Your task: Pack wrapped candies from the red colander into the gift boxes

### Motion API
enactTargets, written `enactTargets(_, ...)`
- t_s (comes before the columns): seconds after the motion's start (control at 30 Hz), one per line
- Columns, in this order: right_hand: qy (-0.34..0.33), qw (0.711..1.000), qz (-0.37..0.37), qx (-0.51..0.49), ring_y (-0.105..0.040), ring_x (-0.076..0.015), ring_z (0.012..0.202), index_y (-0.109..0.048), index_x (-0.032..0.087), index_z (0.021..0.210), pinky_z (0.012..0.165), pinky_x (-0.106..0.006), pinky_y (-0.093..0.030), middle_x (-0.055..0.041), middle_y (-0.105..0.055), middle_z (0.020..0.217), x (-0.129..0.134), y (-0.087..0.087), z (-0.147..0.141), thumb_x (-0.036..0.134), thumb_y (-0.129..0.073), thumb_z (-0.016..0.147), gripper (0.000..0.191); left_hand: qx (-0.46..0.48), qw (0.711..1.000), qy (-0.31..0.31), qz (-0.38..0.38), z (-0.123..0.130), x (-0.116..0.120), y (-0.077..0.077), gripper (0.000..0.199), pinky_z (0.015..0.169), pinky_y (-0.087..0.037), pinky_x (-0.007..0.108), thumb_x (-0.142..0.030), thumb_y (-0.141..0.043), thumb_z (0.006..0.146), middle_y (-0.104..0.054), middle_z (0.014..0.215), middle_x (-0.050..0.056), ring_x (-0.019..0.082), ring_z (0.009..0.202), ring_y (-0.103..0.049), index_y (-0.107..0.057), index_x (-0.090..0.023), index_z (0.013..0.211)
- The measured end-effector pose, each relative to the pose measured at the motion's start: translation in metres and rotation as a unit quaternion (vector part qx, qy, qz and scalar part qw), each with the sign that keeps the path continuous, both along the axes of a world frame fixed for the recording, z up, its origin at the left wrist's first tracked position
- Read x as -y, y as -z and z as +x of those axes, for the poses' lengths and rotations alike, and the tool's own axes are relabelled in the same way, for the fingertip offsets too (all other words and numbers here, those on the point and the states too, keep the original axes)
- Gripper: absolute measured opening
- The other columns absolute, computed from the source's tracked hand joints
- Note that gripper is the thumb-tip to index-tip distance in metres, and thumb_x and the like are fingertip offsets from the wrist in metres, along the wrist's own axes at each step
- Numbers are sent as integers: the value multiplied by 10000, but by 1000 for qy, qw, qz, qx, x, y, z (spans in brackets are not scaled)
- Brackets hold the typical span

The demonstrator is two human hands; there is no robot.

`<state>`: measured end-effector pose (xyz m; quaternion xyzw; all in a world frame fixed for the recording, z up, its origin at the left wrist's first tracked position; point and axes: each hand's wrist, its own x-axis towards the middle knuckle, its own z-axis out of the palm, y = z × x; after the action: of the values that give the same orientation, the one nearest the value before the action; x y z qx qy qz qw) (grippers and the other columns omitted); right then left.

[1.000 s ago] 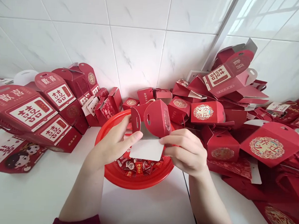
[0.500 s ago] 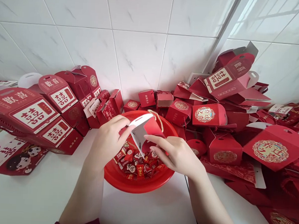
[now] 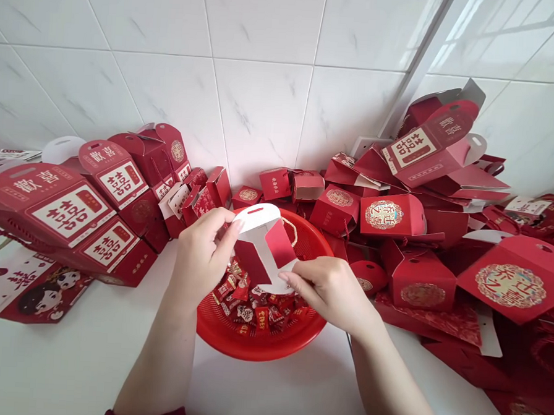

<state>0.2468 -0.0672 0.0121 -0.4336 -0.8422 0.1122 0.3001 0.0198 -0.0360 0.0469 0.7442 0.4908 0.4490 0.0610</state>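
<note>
Between my hands, above a red plastic basket, is a red cardboard gift box with a white inside and its top flaps spread apart. My left hand pinches the box's far left side, near the white flap with the handle slot. The near right side is gripped by my right hand, its thumb on the white near flap and the other fingers behind the card. A beige cord loop sticks out behind the box. Below lie wrapped candies in red and gold in the basket, partly hidden by the box and hands.
Upright red boxes stand in rows at the left, beside a box with cartoon faces. Piled red boxes crowd the right side. A white tiled wall rises behind the white tabletop.
The box has opened wider and its inside now faces me more. My right hand has moved slightly down and right, closing on the near flap; my left keeps its hold.
</note>
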Motion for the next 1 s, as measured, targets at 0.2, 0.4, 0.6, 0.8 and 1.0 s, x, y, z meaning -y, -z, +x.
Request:
enactTargets(0.2, 163, 979, -47, 112, -528, -136, 530, -519, 200, 637, 522, -275, -230, 17, -620, 580, -18, 14, -12, 506, -659, 875, 412, -59, 995, 80, -12, 8, 9, -1, 174, 614, -417, 219, -221, -510, 987, -529, 765, -32, 76, 634, -523, -492, -195, 816)
enactTargets(0.4, 184, 980, 23, 75, -464, -127, 519, -499, 200, 733, 526, -289, -208, -4, -592, 656, -30, 22, -9, 343, -440, 986, 297, -76, 994, 76, -33, 5, 9, -1, 182, 630, -426, 229, -246, -452, 1014, -531, 844, -11, 83, 672, -570, -498, -197, 845)
enactTargets(0.6, -18, 996, -43, -77, -316, -112, 529, -298, 222, 666, 541, -270, -277, 43, -373, 594, -23, 14, 10, 322, -375, 1023, 379, -27, 997, -2, -70, -1, 1, 1, 271, 660, -492, 253, -292, -675, 871, -594, 1019, 11, 133, 767, -627, -526, -242, 1092)
enactTargets(0.8, 15, 979, -75, -191, -364, -120, 576, -340, 220, 699, 556, -263, -316, 33, -414, 639, -22, 11, 3, 394, -397, 1037, 384, -112, 990, 69, 46, 28, 18, 6, 144, 661, -431, 264, -315, -624, 908, -599, 854, -1, 121, 692, -540, -528, -208, 905)
enactTargets(1.0, 17, 962, -109, -250, -486, -117, 559, -407, 216, 707, 592, -249, -392, 29, -549, 616, -20, 9, 6, 445, -423, 1036, 401, -219, 973, -51, -62, 27, 16, 6, 445, 508, -216, 294, -438, -483, 976, -400, 486, -28, 114, 458, -324, -504, -193, 605)
